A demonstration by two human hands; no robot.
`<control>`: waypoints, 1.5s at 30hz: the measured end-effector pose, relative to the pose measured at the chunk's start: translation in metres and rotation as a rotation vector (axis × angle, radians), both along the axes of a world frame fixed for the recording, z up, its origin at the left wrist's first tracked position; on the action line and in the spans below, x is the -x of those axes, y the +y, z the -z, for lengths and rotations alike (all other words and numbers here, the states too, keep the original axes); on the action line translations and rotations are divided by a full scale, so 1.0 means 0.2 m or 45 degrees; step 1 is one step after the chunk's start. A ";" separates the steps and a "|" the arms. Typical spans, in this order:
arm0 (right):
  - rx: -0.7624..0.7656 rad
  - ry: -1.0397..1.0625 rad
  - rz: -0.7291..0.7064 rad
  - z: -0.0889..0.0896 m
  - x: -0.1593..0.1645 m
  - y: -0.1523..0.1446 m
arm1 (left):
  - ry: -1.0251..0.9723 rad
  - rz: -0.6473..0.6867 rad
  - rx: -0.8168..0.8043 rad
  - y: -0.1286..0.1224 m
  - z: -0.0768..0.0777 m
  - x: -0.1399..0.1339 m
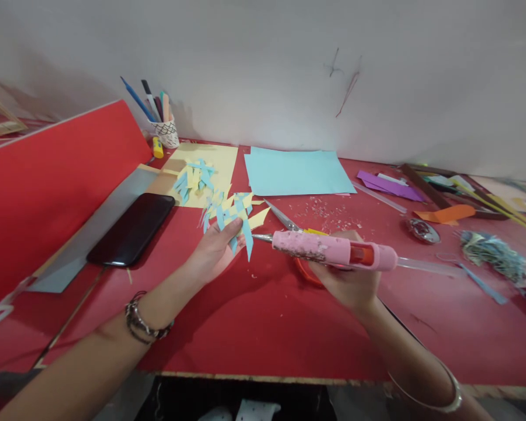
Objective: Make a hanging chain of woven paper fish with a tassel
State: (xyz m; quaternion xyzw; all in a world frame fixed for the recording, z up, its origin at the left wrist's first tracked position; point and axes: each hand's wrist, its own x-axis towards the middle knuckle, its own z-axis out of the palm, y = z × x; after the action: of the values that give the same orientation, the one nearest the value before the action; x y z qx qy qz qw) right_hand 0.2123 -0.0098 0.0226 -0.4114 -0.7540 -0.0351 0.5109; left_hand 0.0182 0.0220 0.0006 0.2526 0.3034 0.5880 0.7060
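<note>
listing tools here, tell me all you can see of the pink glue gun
The pink hot glue gun, apparently plastic, has a speckled side, a red inner part and a pointed metallic nozzle. A translucent glue stick protrudes from its back. The right hand holds it nearly level over the red table, nozzle at the paper strips in the left hand; contact there is unclear.

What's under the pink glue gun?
Scissors on the red tabletop: blades show beyond the pink glue gun, a red-orange handle loop on the near side. Glue gun and right hand cover their middle.
</note>
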 end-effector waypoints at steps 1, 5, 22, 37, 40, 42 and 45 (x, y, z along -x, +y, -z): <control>-0.004 0.005 0.009 0.00 0.00 0.00 | 0.006 0.015 -0.004 0.00 0.00 0.00; 0.005 0.032 0.053 0.00 0.01 0.00 | 0.035 0.014 -0.005 0.00 0.00 0.01; -0.042 -0.059 0.038 -0.01 0.01 0.00 | 0.057 0.025 0.046 -0.01 -0.01 0.02; 0.005 0.000 0.026 0.00 0.01 0.00 | 0.019 0.013 0.067 -0.01 -0.02 0.02; -0.003 0.015 -0.009 0.00 0.01 0.00 | 0.043 0.041 0.067 -0.01 -0.01 0.03; -0.012 0.013 -0.024 0.00 0.01 0.01 | 0.053 0.054 0.061 -0.01 -0.02 0.03; -0.023 0.006 -0.032 0.00 0.01 0.01 | 0.038 0.027 0.056 -0.01 -0.02 0.02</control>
State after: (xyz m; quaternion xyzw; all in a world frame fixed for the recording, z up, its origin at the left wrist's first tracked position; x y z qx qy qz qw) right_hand 0.2102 -0.0085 0.0223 -0.3975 -0.7575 -0.0345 0.5167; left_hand 0.0138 0.0200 0.0042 0.2490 0.3240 0.5698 0.7130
